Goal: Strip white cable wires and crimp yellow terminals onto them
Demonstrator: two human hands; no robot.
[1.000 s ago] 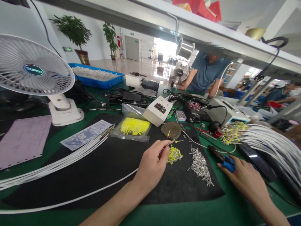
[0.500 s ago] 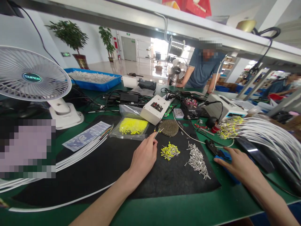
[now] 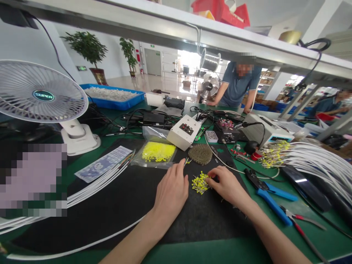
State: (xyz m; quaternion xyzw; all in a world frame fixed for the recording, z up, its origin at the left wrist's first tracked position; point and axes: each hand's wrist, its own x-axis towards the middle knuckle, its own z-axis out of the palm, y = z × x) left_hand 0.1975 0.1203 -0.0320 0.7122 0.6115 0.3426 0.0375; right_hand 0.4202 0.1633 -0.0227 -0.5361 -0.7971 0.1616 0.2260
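My left hand is closed on a white cable that runs back under the forearm. Thin coloured wire ends stick out past its fingertips, some tipped yellow. My right hand is in a pinch at the right edge of a small pile of yellow-capped metal terminals. Whatever lies between those fingertips is hidden. The bare silver terminals are mostly covered by this hand. To its right, a blue-handled crimping tool lies on the bench, beside red-handled pliers.
Behind the hands are a bag of yellow caps, a grey-white control box and a round brown pad. White cables lie left; a finished-looking bundle lies right. A fan stands left. A person leans opposite.
My right hand has left the blue-handled crimping tool and moved left to the yellow-capped terminals. My left hand still holds the cable, in nearly the same place. The view has shifted slightly.
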